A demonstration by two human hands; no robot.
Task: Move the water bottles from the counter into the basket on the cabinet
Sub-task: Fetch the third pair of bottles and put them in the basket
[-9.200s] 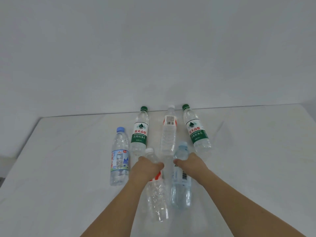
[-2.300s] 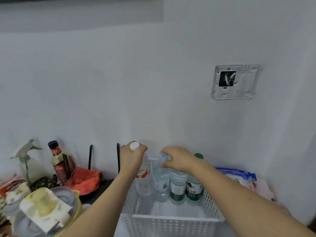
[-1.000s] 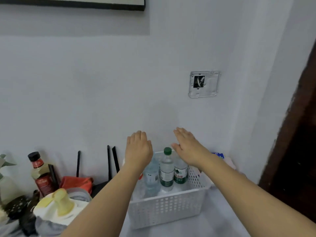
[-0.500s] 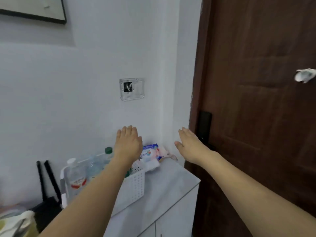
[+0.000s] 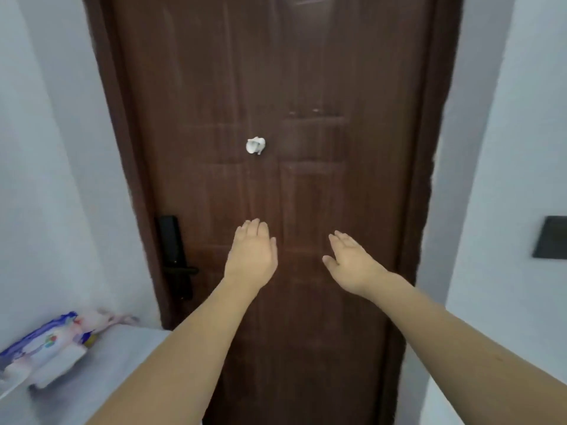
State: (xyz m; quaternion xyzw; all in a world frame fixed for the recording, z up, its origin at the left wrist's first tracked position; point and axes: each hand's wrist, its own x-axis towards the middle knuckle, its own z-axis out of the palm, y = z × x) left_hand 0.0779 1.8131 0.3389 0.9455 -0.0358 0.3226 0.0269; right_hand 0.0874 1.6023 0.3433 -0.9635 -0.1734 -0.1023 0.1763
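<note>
My left hand [image 5: 252, 255] and my right hand [image 5: 350, 261] are both stretched out in front of me at chest height, palms down, fingers loosely spread, with nothing in them. They hover in front of a dark brown door. No water bottle, basket or counter is in view. Only the right end of the white cabinet top [image 5: 119, 363] shows at the lower left.
The brown door [image 5: 276, 118] fills the middle, with a black lock and handle [image 5: 176, 256] on its left side and a small white object [image 5: 255, 145] at its centre. A blue and white wipes packet [image 5: 49, 345] lies on the cabinet. A dark wall panel [image 5: 550, 240] is at right.
My view has swung right, away from the basket with its bottles, which has left the frame. The door now fills the centre. Both hands stay empty and outstretched.
</note>
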